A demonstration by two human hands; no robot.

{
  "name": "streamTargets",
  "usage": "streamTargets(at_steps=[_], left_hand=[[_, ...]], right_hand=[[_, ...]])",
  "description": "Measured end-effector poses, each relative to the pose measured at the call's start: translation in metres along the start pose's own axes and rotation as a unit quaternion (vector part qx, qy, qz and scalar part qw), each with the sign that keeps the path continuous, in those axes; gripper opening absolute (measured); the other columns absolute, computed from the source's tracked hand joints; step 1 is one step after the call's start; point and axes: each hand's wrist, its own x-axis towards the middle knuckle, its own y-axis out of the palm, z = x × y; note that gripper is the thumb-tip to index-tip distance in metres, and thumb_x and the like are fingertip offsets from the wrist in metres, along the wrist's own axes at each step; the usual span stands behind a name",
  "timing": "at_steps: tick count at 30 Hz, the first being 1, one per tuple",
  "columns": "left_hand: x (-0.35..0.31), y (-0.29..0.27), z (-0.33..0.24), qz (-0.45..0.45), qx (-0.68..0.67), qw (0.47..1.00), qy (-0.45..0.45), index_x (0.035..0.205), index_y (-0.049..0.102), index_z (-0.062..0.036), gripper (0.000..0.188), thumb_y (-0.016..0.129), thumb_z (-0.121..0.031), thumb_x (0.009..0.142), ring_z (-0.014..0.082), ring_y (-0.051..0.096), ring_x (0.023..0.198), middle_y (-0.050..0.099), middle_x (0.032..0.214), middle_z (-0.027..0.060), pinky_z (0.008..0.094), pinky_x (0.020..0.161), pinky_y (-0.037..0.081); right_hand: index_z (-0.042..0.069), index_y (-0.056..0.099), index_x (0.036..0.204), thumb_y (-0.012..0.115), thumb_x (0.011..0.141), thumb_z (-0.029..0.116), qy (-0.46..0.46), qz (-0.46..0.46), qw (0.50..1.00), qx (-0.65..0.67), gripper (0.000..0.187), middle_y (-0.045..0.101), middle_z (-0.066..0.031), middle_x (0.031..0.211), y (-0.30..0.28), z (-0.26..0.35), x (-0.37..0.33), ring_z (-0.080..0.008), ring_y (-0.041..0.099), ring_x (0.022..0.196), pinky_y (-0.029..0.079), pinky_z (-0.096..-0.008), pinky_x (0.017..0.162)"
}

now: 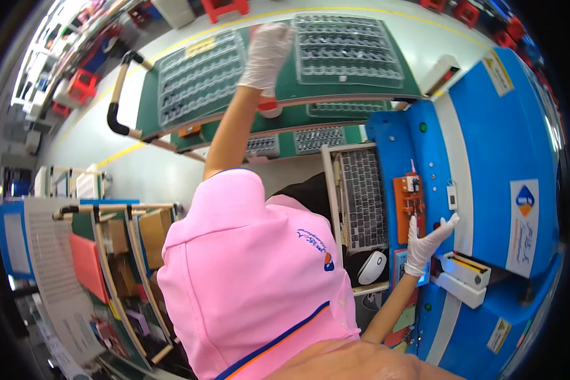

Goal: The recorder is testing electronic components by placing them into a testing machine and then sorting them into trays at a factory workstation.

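My left hand (269, 54), in a white glove, is stretched out over the green shelf top (284, 88), between two clear moulded trays. Its fingers are curled closed, and whatever they may hold is hidden. The left tray (199, 88) has many pockets and a yellow label; the right tray (354, 81) carries rows of small dark parts. Below my left wrist sits a round red-and-white item (270, 107). My gloved right hand (426, 246) is open, thumb and fingers spread, beside an orange fixture (402, 218) with small metal parts on the blue machine. Nothing shows in its grasp.
A keyboard (364, 199) and white mouse (372, 268) rest in a pull-out tray before me. The blue machine hood (497, 158) rises at the right, with white boxes (465, 269) beside my right hand. More trays (320, 140) sit on a lower shelf. A rack with cartons (155, 237) stands at the left.
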Motion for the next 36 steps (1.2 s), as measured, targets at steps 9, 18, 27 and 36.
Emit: streamTargets(at_steps=[9,18,27,36], left_hand=[[-0.096,-0.202,0.144,0.179,0.402,0.805,-0.398,0.105,0.074,-0.0150,0.025,0.070,-0.027,0.083,0.0292,0.069,0.103,0.073,0.106,0.0096,0.0623,0.084,0.046],[-0.106,-0.202,0.114,0.232,0.364,0.775,-0.462,0.109,0.071,-0.0190,0.030,0.072,-0.027,0.080,0.0279,0.068,0.106,0.073,0.107,0.0046,0.0571,0.089,0.044],[-0.092,-0.202,0.062,0.096,0.174,0.910,-0.364,0.114,0.064,-0.0100,0.031,0.063,-0.014,0.083,0.0216,0.067,0.087,0.069,0.094,0.0113,0.0404,0.082,0.050],[-0.057,-0.055,-0.087,0.353,-0.384,0.828,-0.204,0.114,0.067,-0.0060,0.026,0.072,-0.014,0.090,0.0130,0.063,0.090,0.067,0.098,0.0048,0.0280,0.083,0.052]], right_hand=[[0.008,0.020,0.155,0.066,0.092,0.003,0.077,0.146,0.949,0.269,0.079,0.048,-0.0190,0.148,0.005,0.008,0.005,-0.0294,0.051,0.134,0.041,-0.0425,0.114],[0.006,0.055,0.138,0.059,0.098,0.003,0.085,0.208,0.938,0.265,0.041,0.063,-0.0139,0.123,-0.006,0.013,0.008,-0.0241,0.062,0.106,0.052,-0.0346,0.094],[0.003,0.066,0.125,0.060,0.099,0.007,0.140,0.216,0.962,0.088,0.027,0.066,-0.0120,0.111,-0.045,-0.009,0.000,-0.0215,0.060,0.088,0.052,-0.0346,0.079],[0.003,0.065,0.122,0.060,0.098,0.013,-0.006,0.210,0.972,0.101,0.027,0.069,-0.0162,0.116,0.024,0.050,0.083,-0.0333,0.065,0.108,0.051,-0.0397,0.090]])
